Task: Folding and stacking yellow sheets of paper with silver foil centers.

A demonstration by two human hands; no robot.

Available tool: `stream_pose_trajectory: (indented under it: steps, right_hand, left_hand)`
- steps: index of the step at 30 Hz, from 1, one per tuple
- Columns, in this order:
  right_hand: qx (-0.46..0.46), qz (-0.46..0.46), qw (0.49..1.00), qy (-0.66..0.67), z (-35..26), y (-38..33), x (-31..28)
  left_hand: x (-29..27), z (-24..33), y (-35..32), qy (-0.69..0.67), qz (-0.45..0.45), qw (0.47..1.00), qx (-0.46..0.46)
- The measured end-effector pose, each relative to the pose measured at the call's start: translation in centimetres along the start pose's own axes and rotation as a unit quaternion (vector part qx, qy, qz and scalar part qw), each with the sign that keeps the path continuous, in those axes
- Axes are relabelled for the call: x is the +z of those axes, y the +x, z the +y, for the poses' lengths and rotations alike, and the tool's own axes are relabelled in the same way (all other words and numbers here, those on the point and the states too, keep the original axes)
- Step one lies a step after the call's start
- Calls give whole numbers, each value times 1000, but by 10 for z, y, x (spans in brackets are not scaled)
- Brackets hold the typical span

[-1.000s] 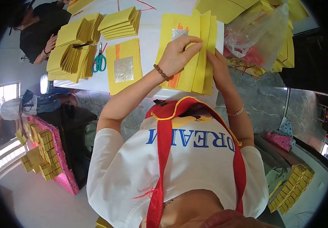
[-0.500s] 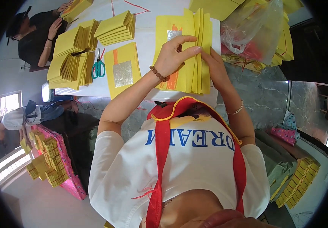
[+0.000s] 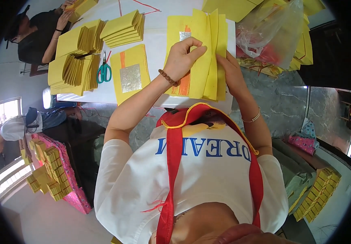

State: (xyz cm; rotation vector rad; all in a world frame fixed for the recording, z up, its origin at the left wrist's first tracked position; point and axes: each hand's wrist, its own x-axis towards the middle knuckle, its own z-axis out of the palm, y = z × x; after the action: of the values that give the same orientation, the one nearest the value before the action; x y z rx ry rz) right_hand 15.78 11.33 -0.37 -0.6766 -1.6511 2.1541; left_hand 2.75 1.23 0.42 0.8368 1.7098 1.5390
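My left hand [image 3: 183, 59] is closed, thumb and forefinger curled together at a fold of yellow paper sheets [image 3: 202, 77]. These folded sheets stand partly upright at the table's near edge, on a flat yellow sheet with an orange stripe and silver patch [image 3: 184, 35]. On their right side my right hand [image 3: 231, 73] grips the fold, its thumb against the paper and some fingertips hidden behind it. Left of my left wrist lies another stack of yellow sheets [image 3: 141, 67] with a silver square [image 3: 131, 79] on top.
Teal-handled scissors [image 3: 104, 73] lie beside bundles of folded yellow paper [image 3: 76, 73]. Another folded stack [image 3: 123, 28] is farther back on the white table [image 3: 155, 30]. A clear plastic bag [image 3: 265, 32] is at the right. A co-worker [image 3: 41, 38] handles yellow paper at the far left.
My left hand has shifted slightly left and its fingers have curled in more. The upper leaves of the folded paper have swung leftward and lie flatter. My right hand has barely moved.
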Motion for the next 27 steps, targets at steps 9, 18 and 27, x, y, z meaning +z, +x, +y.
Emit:
stream_pose_trajectory:
  steps: [9, 18, 27]
  right_hand:
    - [-5, 1, 1000, 0, -1, -1, 1]
    - [1, -4, 1000, -6, -2, 0, 1]
    - [7, -7, 1000, 3, -3, -1, 3]
  left_hand:
    - [2, -8, 3, 54, 20, 996, 68]
    - [6, -13, 3, -64, -12, 997, 50]
    - [6, 0, 2, -4, -43, 999, 11]
